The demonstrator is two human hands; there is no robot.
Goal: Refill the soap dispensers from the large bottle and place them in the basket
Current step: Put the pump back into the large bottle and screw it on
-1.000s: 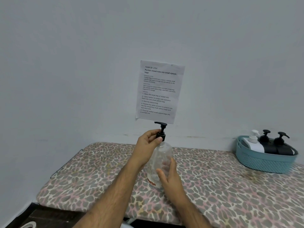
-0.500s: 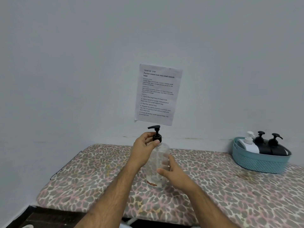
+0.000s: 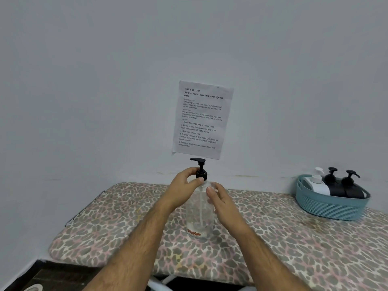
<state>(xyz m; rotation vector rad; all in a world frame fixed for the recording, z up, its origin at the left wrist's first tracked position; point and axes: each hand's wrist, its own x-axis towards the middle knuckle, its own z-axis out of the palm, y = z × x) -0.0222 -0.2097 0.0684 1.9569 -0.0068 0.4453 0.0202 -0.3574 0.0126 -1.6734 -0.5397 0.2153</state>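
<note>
A clear plastic pump bottle with a black pump head stands upright on the leopard-print padded board. The left hand pinches the black collar below the pump, while the right hand rests fingers-loose against the bottle's shoulder. A teal woven-look plastic basket sits well apart on the right, holding one white dispenser and two black dispensers.

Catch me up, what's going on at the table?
A person is working on a clear pump bottle standing upright on the leopard-print board. The left hand has its grip on the black pump collar; the right hand is open against the bottle's side. The bottle looks nearly empty. One white and two black dispensers already sit in the teal basket.
</note>
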